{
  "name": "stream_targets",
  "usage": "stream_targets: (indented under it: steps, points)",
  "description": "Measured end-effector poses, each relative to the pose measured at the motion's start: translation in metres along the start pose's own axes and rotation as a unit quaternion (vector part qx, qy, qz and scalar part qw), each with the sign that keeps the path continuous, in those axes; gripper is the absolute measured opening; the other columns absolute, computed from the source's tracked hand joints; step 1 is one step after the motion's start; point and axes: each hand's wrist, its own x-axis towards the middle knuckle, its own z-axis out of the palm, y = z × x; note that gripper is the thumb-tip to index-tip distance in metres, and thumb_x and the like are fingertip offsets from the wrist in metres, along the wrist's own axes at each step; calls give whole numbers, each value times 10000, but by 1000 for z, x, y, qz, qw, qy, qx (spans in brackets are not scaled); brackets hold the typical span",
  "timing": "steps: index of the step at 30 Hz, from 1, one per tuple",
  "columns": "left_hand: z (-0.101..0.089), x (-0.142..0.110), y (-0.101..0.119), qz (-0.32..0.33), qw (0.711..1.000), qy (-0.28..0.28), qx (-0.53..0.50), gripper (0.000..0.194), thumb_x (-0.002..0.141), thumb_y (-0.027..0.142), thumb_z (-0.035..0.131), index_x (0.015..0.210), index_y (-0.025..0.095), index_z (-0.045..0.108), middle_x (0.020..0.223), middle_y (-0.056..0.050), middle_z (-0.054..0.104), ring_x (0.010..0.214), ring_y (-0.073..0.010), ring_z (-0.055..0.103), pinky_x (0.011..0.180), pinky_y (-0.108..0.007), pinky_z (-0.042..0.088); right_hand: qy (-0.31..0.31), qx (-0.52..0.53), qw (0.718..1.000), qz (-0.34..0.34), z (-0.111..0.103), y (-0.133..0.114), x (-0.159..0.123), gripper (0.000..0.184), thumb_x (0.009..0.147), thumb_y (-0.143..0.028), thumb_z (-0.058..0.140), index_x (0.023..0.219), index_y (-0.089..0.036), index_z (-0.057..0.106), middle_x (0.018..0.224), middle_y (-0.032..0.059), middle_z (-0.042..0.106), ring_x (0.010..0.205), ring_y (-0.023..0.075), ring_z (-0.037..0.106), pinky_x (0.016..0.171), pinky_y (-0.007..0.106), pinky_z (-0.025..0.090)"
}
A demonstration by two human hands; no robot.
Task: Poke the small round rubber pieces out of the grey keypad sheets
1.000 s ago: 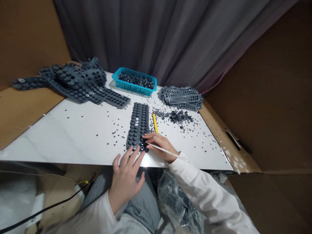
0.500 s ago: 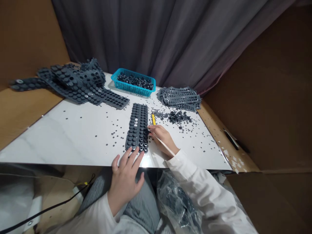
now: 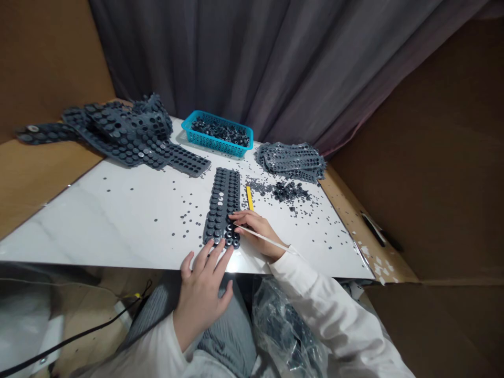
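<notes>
A dark grey rubber sheet (image 3: 214, 210) with rows of round knobs lies lengthwise on the white table in front of me. My left hand (image 3: 205, 283) is spread, its fingertips resting on the sheet's near edge. My right hand (image 3: 258, 231) is closed around a thin white stick (image 3: 263, 239), which slants back over the wrist. The fingertips of that hand are over the sheet's right rows, close to its near end. What the stick's tip touches is hidden by the fingers. A few knobs near that end show pale rings.
Behind stands a blue basket (image 3: 218, 148) of small dark pieces. Knobbed sheets (image 3: 126, 131) are heaped at left, perforated sheets (image 3: 291, 160) stacked at right. Near a yellow strip (image 3: 249, 197) is a pile of black bits (image 3: 289, 192). Small dark discs dot the table.
My right hand has moved nearer to me along the sheet and slightly left, with the stick now lying flatter. My left hand stays in place.
</notes>
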Motion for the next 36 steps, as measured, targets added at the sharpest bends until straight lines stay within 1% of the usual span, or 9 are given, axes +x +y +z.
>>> stream_targets:
  steps: [5,7,9,11,16,24,28,32,36]
  points:
    - [-2,1,0,8,1000,-5,13,488,819,294,523,1306,258,536,1392,-44,506,1263,-298,440,1049,-482,151,-3,-125,991,-36,0,5,7,161,959,-266,448,920,-192,586,1087,118,679,1042,209,616,892,389,539]
    - [-3,1,0,11,1000,1,16,486,816,290,520,1300,254,542,1387,-49,512,1257,-297,445,1047,-479,155,25,-146,989,-23,-2,8,8,175,963,-264,432,906,-188,579,1075,132,675,1019,214,622,867,389,547]
    - [-4,1,0,14,1000,9,17,477,814,284,514,1288,250,553,1373,-48,527,1249,-293,453,1039,-475,166,58,-139,989,6,-4,10,8,167,961,-272,435,903,-190,568,1062,135,676,1004,214,629,857,393,548]
    - [-5,2,1,15,1000,13,18,468,815,277,504,1278,246,562,1361,-43,540,1242,-289,459,1031,-474,174,65,-105,992,24,-7,10,7,146,952,-302,465,910,-201,562,1073,123,677,1019,210,630,873,395,542]
    - [-3,2,1,15,1000,11,20,472,815,273,499,1282,243,561,1364,-39,535,1238,-285,458,1028,-474,172,10,-45,999,17,-3,6,4,168,924,-373,518,941,-218,579,1168,97,663,1165,217,564,967,424,491]
    - [-3,1,2,8,1000,6,13,484,804,270,526,1287,244,559,1371,-43,529,1242,-289,453,1050,-463,147,-1,-41,999,22,-1,7,4,169,912,-372,536,940,-215,595,1143,102,675,1140,214,585,965,421,478]
    - [-3,1,1,9,1000,3,13,488,808,271,520,1294,248,551,1375,-43,525,1243,-291,453,1047,-468,151,-8,-69,998,10,-1,5,4,163,921,-359,524,942,-215,595,1135,101,679,1130,217,592,962,421,477]
    - [-3,1,1,10,1000,5,13,488,806,269,523,1293,251,550,1378,-44,522,1247,-296,451,1046,-472,154,-22,-148,988,-22,-1,9,11,178,945,-321,480,934,-202,612,1106,113,689,1073,229,619,920,421,498]
    - [-4,1,1,9,1000,3,15,479,808,269,522,1285,253,557,1372,-41,529,1245,-296,457,1038,-476,166,22,-199,979,-25,-6,18,21,217,961,-292,434,900,-183,611,1086,142,687,1055,236,620,890,412,524]
